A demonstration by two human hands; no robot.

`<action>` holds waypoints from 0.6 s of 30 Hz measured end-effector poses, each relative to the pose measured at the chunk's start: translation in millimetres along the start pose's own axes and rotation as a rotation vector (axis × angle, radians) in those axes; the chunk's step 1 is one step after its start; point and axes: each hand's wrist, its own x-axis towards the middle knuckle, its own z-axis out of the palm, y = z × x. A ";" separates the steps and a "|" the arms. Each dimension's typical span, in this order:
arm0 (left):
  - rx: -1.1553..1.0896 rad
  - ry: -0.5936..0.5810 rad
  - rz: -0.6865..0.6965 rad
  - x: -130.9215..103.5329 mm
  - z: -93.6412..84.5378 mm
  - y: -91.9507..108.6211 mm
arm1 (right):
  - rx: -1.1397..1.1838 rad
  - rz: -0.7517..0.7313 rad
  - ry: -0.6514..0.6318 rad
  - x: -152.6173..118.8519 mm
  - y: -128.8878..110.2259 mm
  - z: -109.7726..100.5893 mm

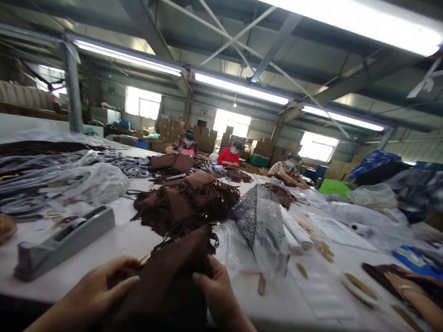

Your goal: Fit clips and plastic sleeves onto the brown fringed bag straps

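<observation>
A dark brown fringed bag (173,272) of soft suede-like cloth is held up at the table's near edge. My left hand (107,281) is closed at its left side, by a small metal clasp (144,259). With thumb in front and fingers behind, my right hand (218,286) pinches the bag's right edge. The lower part of the bag lies in shadow. Just beyond it is a heap of similar brown fringed bags (187,196) with gold-coloured metal fittings. A grey tape dispenser (65,240) stands left of my left hand.
Plastic-wrapped straps (69,180) cover the left of the white table (131,235). A black-and-white patterned piece in plastic (247,216), white rolls (296,230) and a tape roll (360,288) lie rightward. A co-worker's hand (401,281) rests on dark cloth at right; several people sit opposite.
</observation>
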 end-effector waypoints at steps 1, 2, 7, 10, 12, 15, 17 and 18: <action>0.004 0.034 0.052 3.1 -8.2 8.4 | -0.039 -0.003 -0.069 -5.7 -15.4 4.4; 0.004 0.032 0.113 4.6 -12.9 17.4 | -0.078 -0.001 -0.146 -11.6 -31.5 8.9; -0.052 -0.260 0.312 -9.9 0.7 54.8 | -0.252 -0.047 -0.474 -32.9 -108.8 18.4; -0.196 -0.553 0.175 -25.7 23.4 44.1 | -0.218 -0.151 -0.387 -28.7 -135.0 8.0; -0.280 -0.676 0.062 -32.7 38.2 20.8 | -0.132 -0.166 -0.276 -21.4 -141.2 -1.2; -0.316 -0.559 0.049 -31.7 50.7 -13.3 | -0.030 -0.109 -0.260 -13.1 -139.5 -5.9; -0.345 -0.449 0.124 -24.0 50.3 -18.5 | -0.016 -0.052 -0.346 -11.2 -135.9 1.4; -0.364 -0.424 0.178 -19.6 48.1 -13.9 | -0.020 -0.026 -0.400 -11.0 -134.3 7.4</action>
